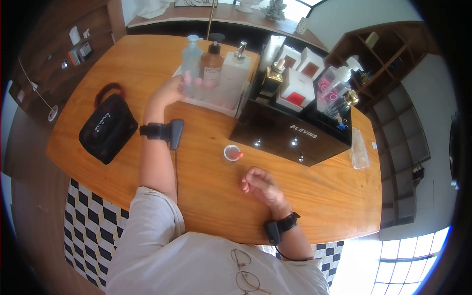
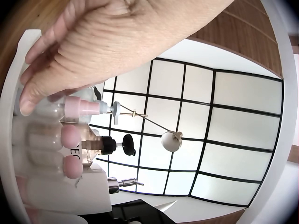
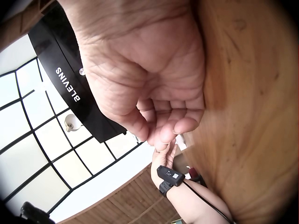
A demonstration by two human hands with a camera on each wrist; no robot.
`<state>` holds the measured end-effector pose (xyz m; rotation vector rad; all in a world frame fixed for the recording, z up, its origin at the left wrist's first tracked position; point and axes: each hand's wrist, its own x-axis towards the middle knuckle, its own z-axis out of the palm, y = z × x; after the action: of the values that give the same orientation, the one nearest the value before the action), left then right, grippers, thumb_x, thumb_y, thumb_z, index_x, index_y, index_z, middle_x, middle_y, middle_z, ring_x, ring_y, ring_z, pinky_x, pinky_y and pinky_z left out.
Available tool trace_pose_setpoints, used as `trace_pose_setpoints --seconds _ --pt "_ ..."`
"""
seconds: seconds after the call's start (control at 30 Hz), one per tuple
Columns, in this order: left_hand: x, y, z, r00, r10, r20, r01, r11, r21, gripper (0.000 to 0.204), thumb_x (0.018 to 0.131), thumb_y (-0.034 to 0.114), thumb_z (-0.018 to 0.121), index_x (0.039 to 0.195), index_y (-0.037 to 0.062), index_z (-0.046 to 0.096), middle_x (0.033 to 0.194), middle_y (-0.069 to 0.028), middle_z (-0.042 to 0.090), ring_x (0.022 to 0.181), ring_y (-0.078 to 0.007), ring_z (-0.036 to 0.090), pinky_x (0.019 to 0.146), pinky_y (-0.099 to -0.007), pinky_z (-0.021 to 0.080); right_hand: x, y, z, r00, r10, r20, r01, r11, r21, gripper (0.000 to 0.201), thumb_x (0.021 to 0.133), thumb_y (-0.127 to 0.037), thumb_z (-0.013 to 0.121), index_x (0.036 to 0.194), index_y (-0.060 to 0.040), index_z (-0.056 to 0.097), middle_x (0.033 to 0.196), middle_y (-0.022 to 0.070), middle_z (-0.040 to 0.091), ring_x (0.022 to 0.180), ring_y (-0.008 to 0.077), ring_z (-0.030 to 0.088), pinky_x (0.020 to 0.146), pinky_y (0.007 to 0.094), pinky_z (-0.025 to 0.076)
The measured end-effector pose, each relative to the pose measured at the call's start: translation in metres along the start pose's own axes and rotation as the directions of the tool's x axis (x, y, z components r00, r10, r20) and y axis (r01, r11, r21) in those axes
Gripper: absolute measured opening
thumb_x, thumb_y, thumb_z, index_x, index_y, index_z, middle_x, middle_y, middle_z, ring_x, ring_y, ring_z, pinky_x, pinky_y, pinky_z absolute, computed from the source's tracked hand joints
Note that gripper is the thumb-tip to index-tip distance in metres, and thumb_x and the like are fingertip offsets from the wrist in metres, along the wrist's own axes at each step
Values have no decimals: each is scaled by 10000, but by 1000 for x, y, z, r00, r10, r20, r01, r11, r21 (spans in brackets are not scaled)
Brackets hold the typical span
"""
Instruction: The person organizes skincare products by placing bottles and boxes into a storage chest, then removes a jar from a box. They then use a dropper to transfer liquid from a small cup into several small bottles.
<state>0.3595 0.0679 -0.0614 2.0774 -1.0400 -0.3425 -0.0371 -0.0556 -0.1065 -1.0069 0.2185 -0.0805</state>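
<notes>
Now, the left hand [image 1: 167,92] pinches the pink-pump bottle [image 1: 187,77] at the left end of the tray [image 1: 210,107]; best keep it straight, clear of the round-top bottles [image 2: 71,136]. The right hand [image 1: 264,186], loosely curled, holds nothing, this side of the tray.

Your bright room, seen around the wooden table [image 1: 206,201].
Beyond the table's far edge you have a long ledge [image 1: 236,17] with a small decorative tree [image 1: 275,10] on it, and window panes at its right end. To the table's left stand dark wooden shelves [image 1: 91,29] above a brown floor [image 1: 37,196]; to its right, a brown wooden shelf unit [image 1: 354,44] and a grayish one [image 1: 396,162] line the pale wall [image 1: 339,14]. Under your table's near side lies a diamond-patterned rug [image 1: 88,231], and past its near right corner, strong light fills a black-gridded window [image 1: 408,260].
</notes>
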Motion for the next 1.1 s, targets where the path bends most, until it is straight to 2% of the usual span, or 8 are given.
trace_pose_setpoints --seconds 0.47,0.57,0.67,0.77,0.87,0.97,1.1 --pt "1 -14 -4 997 -56 46 56 998 -1 718 738 95 837 1354 -31 490 1092 -167 656 1006 -259 651 900 -355 496 1 3 -3 1000 6 12 -6 1000 7 120 996 -173 629 967 -59 652 869 24 657 798 100 616 727 244 485" --pt "-1 -14 -3 998 -66 19 66 998 -21 664 739 107 814 1340 19 546 1087 -154 666 1022 -289 634 908 -371 474 1 3 -3 1000 -4 15 3 1000 12 119 995 -173 630 967 -58 650 882 26 658 794 103 615 727 246 486" --pt "-4 -14 -4 997 -69 20 69 997 -43 679 730 106 819 1346 25 545 1096 -153 659 1022 -287 628 911 -372 476 1 3 -2 1000 -12 7 12 1000 28 119 992 -173 634 967 -57 647 894 29 660 802 106 621 725 249 489" --pt "-6 -5 -15 997 -38 64 36 999 35 742 734 112 838 1378 2 486 1157 -176 638 1058 -274 630 937 -364 480 1 3 -2 1000 -1 -16 2 999 41 115 987 -168 639 967 -55 644 897 30 661 815 111 629 725 250 493" --pt "-7 -17 -23 998 51 -27 -53 997 -48 734 740 135 836 1377 10 492 1199 -189 633 1097 -281 621 946 -373 480 2 3 -6 1000 3 1 -3 1000 7 103 982 -157 643 968 -55 644 900 29 663 825 114 635 725 251 497" --pt "-27 18 -39 996 75 -50 -73 997 29 722 752 174 831 1374 18 501 1234 -198 625 1124 -292 617 953 -381 483 3 5 -8 1000 -4 7 4 1000 3 118 989 -168 631 967 -52 643 888 33 662 814 114 631 723 248 495" --pt "-39 33 -44 993 63 -100 -56 995 78 717 767 207 823 1379 20 501 1259 -202 618 1136 -296 621 947 -385 499 4 4 -7 1000 -9 19 9 1000 4 134 997 -176 617 960 -50 643 852 33 658 794 113 621 715 247 486"
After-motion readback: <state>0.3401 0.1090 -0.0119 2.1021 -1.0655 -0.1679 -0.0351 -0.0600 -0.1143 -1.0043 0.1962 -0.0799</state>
